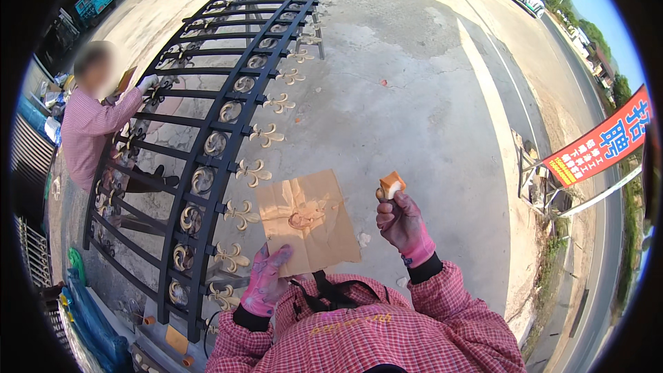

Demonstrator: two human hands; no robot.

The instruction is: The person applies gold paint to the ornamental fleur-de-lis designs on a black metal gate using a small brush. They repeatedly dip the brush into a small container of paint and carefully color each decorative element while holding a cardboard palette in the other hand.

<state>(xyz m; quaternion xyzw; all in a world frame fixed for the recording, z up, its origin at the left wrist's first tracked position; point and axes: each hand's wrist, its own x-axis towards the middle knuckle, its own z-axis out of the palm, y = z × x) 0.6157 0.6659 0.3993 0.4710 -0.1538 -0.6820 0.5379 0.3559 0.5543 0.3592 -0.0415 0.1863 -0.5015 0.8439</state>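
Note:
My left hand (265,282), in a pink stained glove, grips the lower left edge of a square piece of brown cardboard (331,224). A wet-looking gold-brown smear lies across the cardboard's middle. In my right hand (406,226), also gloved in pink, a small block, orange on the outside and white on one face, is pinched between the fingers; it looks like a sponge (392,185). Left of the cardboard stands a long black metal fence panel (207,135) with gold scrolls in its rings and gold fleur-de-lis finials (254,173) along its near side.
Across the panel a co-worker (100,117) in a pink checked top has a gloved hand on the far bars. Grey concrete floor (428,103) spreads ahead. A red banner (601,138) on a frame stands at the right, beside a road. Blue wrapped material (97,324) lies lower left.

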